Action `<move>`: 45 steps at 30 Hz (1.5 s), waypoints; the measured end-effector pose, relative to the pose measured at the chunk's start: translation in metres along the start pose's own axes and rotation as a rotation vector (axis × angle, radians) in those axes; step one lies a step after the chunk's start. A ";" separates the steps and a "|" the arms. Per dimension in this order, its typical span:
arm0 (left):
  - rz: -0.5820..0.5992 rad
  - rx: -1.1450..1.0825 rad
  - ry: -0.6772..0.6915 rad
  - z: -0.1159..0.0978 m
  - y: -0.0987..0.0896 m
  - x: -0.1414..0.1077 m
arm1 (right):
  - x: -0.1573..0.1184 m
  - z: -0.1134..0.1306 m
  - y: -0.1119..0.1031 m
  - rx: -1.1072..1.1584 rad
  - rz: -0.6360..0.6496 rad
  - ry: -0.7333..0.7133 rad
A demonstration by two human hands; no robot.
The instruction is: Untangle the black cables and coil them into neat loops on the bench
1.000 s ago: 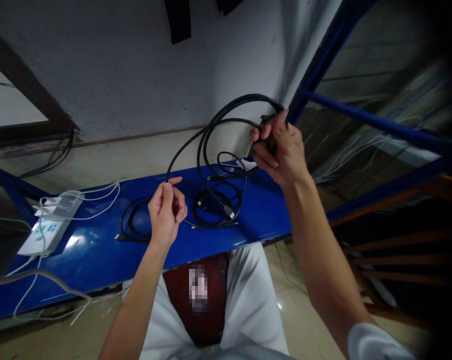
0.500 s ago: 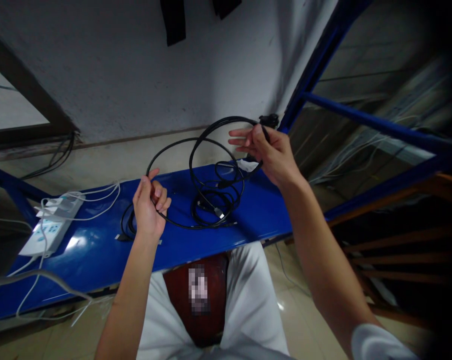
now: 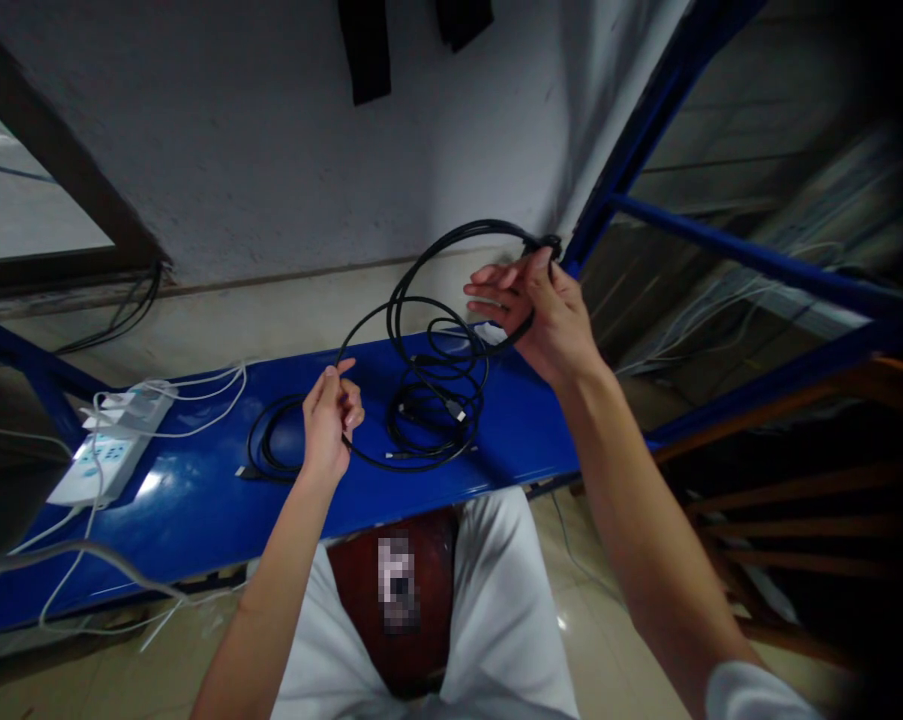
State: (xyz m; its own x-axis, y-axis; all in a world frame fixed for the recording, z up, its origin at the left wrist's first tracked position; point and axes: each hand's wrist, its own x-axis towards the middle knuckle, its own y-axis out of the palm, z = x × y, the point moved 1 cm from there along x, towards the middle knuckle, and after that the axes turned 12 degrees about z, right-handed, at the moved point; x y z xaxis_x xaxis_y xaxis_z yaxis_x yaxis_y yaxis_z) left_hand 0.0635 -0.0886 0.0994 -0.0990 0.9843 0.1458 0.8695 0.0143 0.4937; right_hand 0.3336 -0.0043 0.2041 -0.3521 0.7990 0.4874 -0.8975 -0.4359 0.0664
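A black cable [image 3: 421, 262] runs in loose loops between my hands, above a blue bench top [image 3: 218, 520]. My left hand [image 3: 331, 415] pinches one strand between thumb and forefinger, the other fingers curled. Higher and to the right, my right hand [image 3: 545, 305] grips the gathered loops between thumb and forefinger, with its remaining fingers stretched out. Beneath the loops lies a pile of coiled black cables [image 3: 428, 430], with a connector plug [image 3: 455, 410] showing on top. Beside my left wrist rests another black coil [image 3: 265, 430] with its own plug [image 3: 247, 472].
A white power strip [image 3: 113, 445] with white cords stands at the bench's left. Blue metal frame bars [image 3: 736, 250] rise at the right, near a wooden slatted piece [image 3: 796, 490]. Behind the bench is a wall [image 3: 271, 150] with dark items hanging. A brown seat [image 3: 413, 640] shows between my legs.
My left hand has moved right, closer to my right hand, and the loop between them has narrowed. More cable is gathered at my right hand. The view has shifted slightly.
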 end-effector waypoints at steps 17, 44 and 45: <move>0.028 0.076 0.049 0.030 0.015 0.034 | -0.015 -0.030 0.003 -0.263 0.060 0.009; 0.268 0.045 0.172 -0.038 0.083 0.026 | -0.030 -0.046 -0.005 -0.974 0.176 0.102; 0.240 0.018 0.153 -0.039 0.082 0.027 | -0.030 -0.041 -0.004 -0.951 0.191 0.076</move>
State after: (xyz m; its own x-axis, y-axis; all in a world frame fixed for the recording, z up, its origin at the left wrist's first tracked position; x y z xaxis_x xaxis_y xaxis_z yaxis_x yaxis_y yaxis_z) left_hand 0.1130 -0.0677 0.1771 0.0399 0.9220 0.3852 0.8852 -0.2115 0.4144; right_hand 0.3374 -0.0097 0.1533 -0.5006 0.7884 0.3575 -0.6514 -0.0711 -0.7554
